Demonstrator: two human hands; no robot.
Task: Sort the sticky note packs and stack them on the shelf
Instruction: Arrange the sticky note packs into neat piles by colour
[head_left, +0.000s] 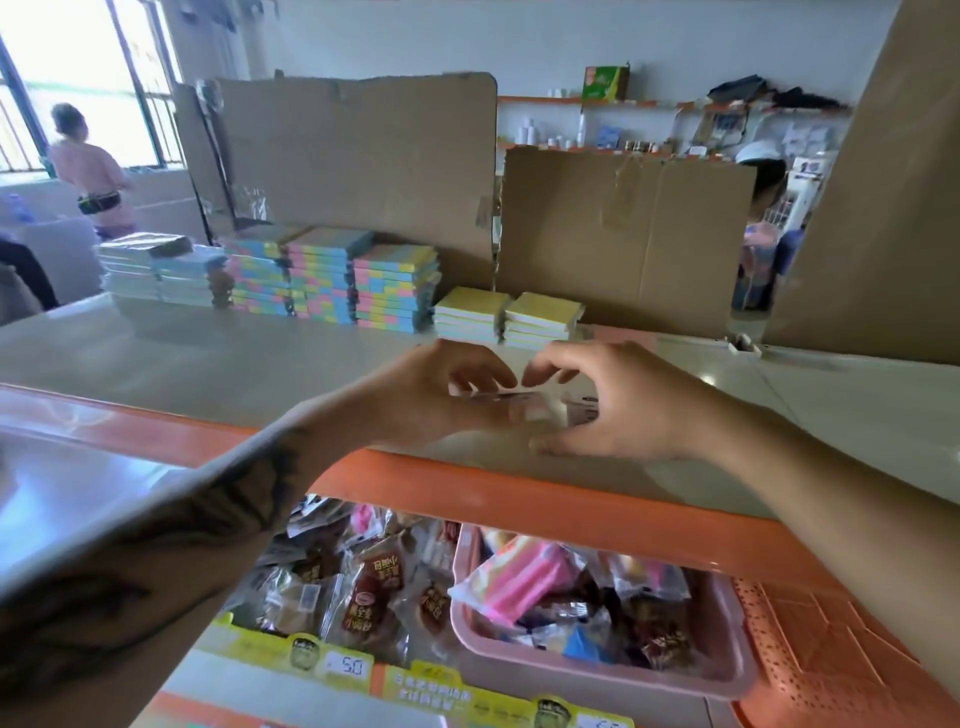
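On the pale shelf top both my hands meet over one thin clear-wrapped pack that looks blurred. My left hand curls its fingers over the pack's left end. My right hand arches over its right end, thumb low at the front edge. Behind them stand two short stacks of yellow-topped sticky note packs. Further left rise three taller stacks of multicolour pink, blue and yellow packs, then lower stacks of pale blue packs.
Cardboard sheets wall off the back of the shelf. An orange rim edges the shelf front. Below it lie wrapped snacks and a pink basket of packets. One person stands by the window at far left, another behind the cardboard at right.
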